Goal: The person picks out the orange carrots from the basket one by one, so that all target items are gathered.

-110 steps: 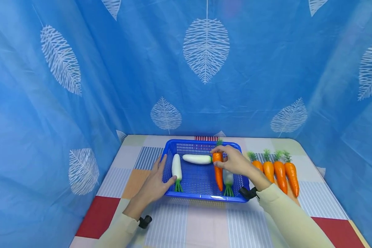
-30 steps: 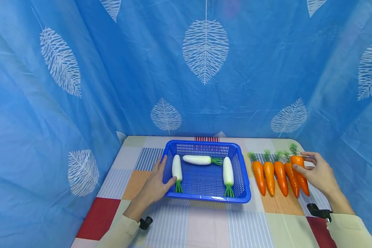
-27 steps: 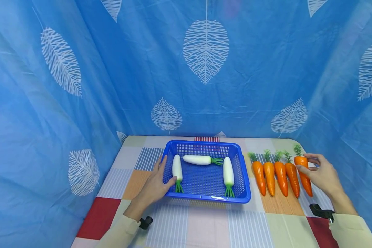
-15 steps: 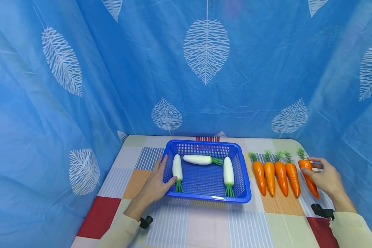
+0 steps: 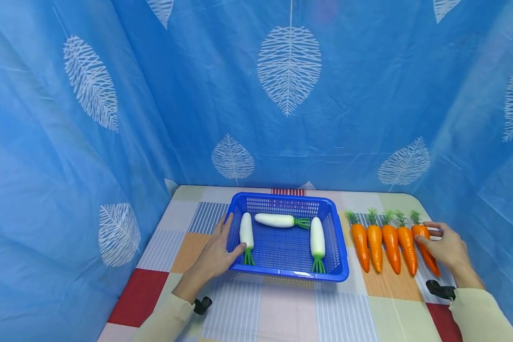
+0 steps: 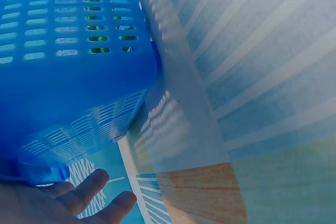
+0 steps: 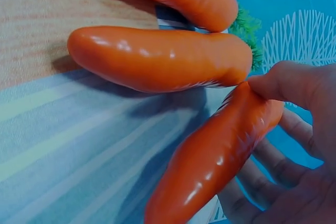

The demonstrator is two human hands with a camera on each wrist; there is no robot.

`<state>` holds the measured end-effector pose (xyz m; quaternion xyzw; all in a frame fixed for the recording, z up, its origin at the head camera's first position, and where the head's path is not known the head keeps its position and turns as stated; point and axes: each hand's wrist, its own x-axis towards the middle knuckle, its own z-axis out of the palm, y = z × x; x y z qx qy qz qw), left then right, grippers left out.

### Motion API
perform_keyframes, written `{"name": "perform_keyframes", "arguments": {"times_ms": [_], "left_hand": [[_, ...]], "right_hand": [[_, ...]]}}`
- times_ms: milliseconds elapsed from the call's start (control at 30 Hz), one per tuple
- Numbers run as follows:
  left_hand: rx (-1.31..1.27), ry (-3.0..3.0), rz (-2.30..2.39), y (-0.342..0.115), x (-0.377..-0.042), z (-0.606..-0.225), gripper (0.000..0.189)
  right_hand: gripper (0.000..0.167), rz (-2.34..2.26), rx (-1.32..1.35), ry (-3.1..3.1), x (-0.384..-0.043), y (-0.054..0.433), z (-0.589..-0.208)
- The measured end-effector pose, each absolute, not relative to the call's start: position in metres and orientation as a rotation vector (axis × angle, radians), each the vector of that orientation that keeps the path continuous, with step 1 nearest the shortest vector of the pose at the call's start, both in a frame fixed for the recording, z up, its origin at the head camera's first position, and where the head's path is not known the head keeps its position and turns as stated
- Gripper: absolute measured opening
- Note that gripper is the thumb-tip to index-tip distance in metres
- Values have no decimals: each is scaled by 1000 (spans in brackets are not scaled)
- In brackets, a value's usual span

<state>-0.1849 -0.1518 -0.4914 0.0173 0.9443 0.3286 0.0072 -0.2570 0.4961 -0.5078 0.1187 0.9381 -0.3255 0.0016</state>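
In the head view my right hand [image 5: 445, 244] holds the rightmost orange carrot [image 5: 425, 247] near its leafy top. The right wrist view shows my thumb on one side of this carrot [image 7: 210, 161] and my fingers on the other, its tip pointing away from the palm. Left of it several more carrots [image 5: 391, 247] lie side by side in a row. My left hand [image 5: 213, 254] rests at the left rim of a blue slotted basket [image 5: 288, 272], fingers extended along the outside and thumb over the edge. Three white radishes [image 5: 275, 220] with green stalks lie in the basket.
A patchwork-patterned cloth [image 5: 290, 308] covers the table. Blue curtains [image 5: 188, 85] with white leaf prints hang behind it and at both sides. Part of the cloth separates the basket from the carrot row.
The right hand has carried a carrot out of the basket to the right end of the row, then shifted it right and straightened it there. The left hand has stayed at the basket.
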Motion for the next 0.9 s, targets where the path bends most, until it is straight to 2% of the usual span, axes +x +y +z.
{"name": "perform_keyframes", "arguments": {"times_ms": [900], "left_hand": [[87,2950,1005,-151,-185,-495,104]], "right_hand": [[84,-929,370,2905,-248,508,-518]]}}
